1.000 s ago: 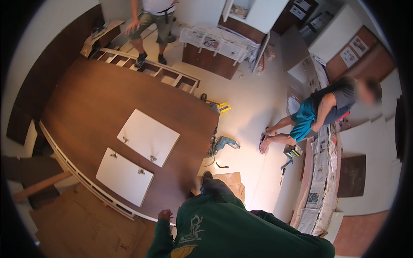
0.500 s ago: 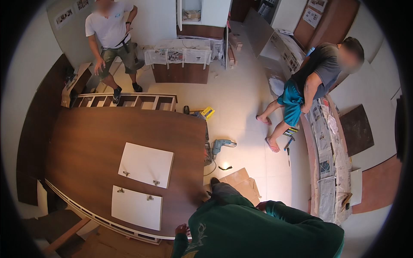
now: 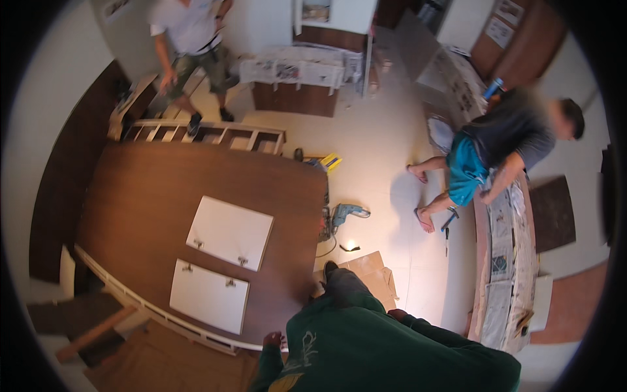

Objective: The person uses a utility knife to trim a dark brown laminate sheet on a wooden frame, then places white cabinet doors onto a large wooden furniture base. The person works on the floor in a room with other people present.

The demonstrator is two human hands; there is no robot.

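My left hand [image 3: 273, 338] hangs beside the near edge of a large brown wood panel [image 3: 150, 196], its fingers loosely apart and nothing visible in them. Whether it touches the edge is unclear. My right hand [image 3: 396, 314] shows only partly past my green sleeve, so its fingers are hidden. Closest to my left hand on the panel lies a white cabinet door [image 3: 209, 297] with two metal hinges. A second white door [image 3: 232, 228] lies just beyond, its hinges facing the first.
A corded drill [image 3: 349, 211], a yellow box [image 3: 331, 162] and flat cardboard [image 3: 369, 268] lie on the floor. One person [image 3: 516, 140] leans by a newspaper-covered counter [image 3: 499, 261] at right. Another person [image 3: 196, 59] stands far left behind a slatted frame [image 3: 215, 137].
The person at right has leaned further right toward the counter, lowering an arm. My view has shifted slightly, moving the room's far part right in the picture. My hands stay near my sides.
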